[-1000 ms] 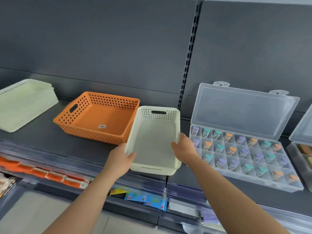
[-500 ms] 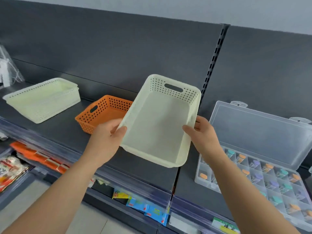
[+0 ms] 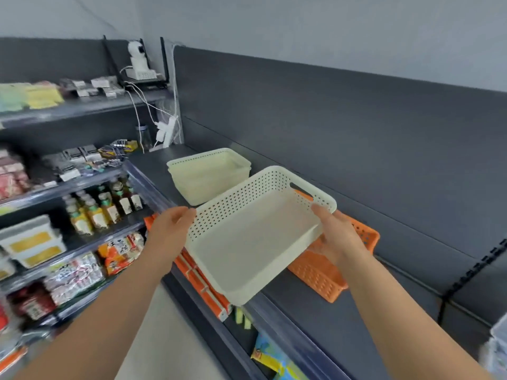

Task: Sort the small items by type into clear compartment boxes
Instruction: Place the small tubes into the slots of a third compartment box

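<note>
An empty cream perforated basket (image 3: 247,242) is held in the air above the dark shelf, tilted. My left hand (image 3: 171,229) grips its left long side and my right hand (image 3: 333,237) grips its right long side, thumb over the rim. Under and behind the basket an orange perforated basket (image 3: 326,275) sits on the shelf. The clear compartment box (image 3: 496,349) shows only as a blurred sliver at the right edge.
A stack of cream baskets (image 3: 208,176) stands further left on the dark shelf (image 3: 329,325). A side shelving unit on the left holds bottles (image 3: 101,207) and packets (image 3: 120,252). A power strip with cables (image 3: 166,130) hangs in the corner.
Both hands lifted the cream basket off the shelf and carried it left, over the orange basket. My view swung left, so the compartment box slid almost out of sight.
</note>
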